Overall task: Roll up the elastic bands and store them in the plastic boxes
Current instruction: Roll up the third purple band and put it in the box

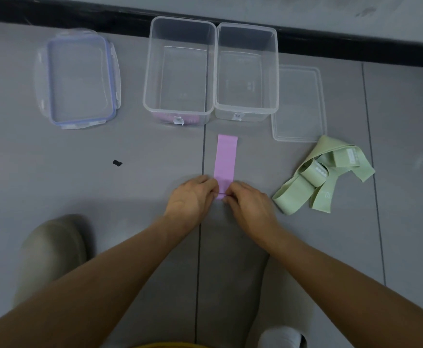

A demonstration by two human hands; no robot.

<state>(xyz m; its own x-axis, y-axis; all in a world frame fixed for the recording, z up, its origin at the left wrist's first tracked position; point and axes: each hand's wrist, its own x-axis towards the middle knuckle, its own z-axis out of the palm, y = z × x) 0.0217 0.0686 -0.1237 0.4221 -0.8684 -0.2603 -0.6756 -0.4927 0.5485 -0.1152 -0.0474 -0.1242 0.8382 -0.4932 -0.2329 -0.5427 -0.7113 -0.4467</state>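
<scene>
- The left hand [192, 197] and right hand [249, 205] pinch the pink band's [226, 156] near end, fingers [206, 181] curled on it, apparently to start a tight roll.
- The band lies flat on the floor, stretched toward the open plastic boxes [152, 59], probably so it rolls evenly.

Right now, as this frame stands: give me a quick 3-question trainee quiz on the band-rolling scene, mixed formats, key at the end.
1. True or false: the left plastic box and the right plastic box both stand with their lids off.
2. Which item lies on the floor left of both boxes? A) blue-sealed lid B) plain clear lid C) green elastic bands
3. Short answer: what do the left hand and the right hand pinch?

Key: 1 true; 2 A; 3 the near end of the pink elastic band, which lies flat on the floor.
</scene>
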